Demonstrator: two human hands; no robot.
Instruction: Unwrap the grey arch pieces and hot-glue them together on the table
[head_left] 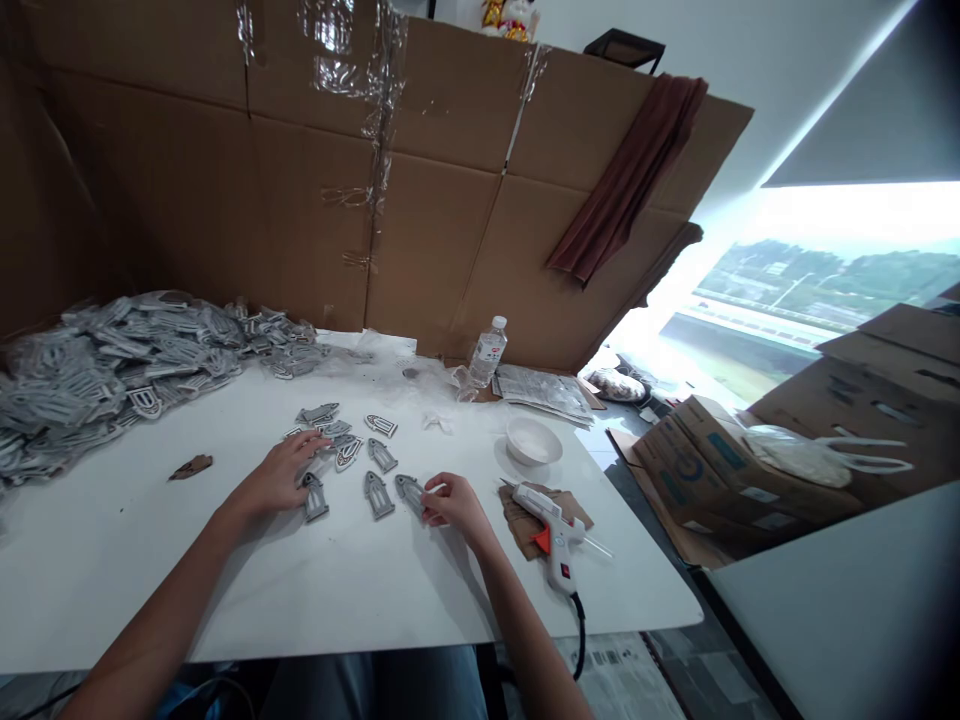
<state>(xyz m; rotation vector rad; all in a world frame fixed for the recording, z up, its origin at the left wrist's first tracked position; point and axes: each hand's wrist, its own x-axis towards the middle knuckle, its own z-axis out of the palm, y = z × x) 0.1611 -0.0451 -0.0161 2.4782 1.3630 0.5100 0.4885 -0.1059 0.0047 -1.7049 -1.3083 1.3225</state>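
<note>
Small grey arch-shaped pieces with raised bars lie on the white table (262, 600). My right hand (454, 508) pinches the edge of the rightmost grey piece (409, 490), which lies flat. Left of it are a second piece (379, 495) and, farther back, a third piece (382, 455). My left hand (289, 472) rests over a small cluster of pieces (336, 430), fingers apart and curved. Its thumb is close to a grey piece (315, 498) at the near side. The fingertips partly hide the pieces beneath them.
A large heap of grey pieces (150, 350) covers the back left. On the right are a white bowl (534, 442) and a glue gun (551, 525) on brown cardboard (517, 520). A plastic bottle (489, 352) stands at the back before a cardboard wall (435, 250).
</note>
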